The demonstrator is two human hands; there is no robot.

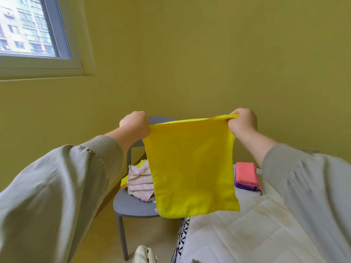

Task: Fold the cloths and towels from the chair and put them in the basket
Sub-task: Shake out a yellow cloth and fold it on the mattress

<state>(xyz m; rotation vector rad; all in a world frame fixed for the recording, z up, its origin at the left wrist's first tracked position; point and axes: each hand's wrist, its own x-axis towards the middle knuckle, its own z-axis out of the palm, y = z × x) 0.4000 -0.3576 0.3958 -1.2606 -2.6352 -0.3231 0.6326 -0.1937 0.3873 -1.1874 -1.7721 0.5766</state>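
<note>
I see the left hand [135, 123] and right hand [243, 121] each clenched on a top corner of the yellow cloth [191, 168], hanging above the chair [133, 204]. Mid-fold, I reckon; next, bring corners together evenly.

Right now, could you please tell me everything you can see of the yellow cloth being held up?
The yellow cloth is bright, plain and soft-looking, apparently doubled: a second layer shows along its top edge. It hangs in the air, roughly rectangular, its top stretched between the left hand and the right hand, each gripping one upper corner. Its lower edge dangles free in front of the grey chair and the mattress.
</note>
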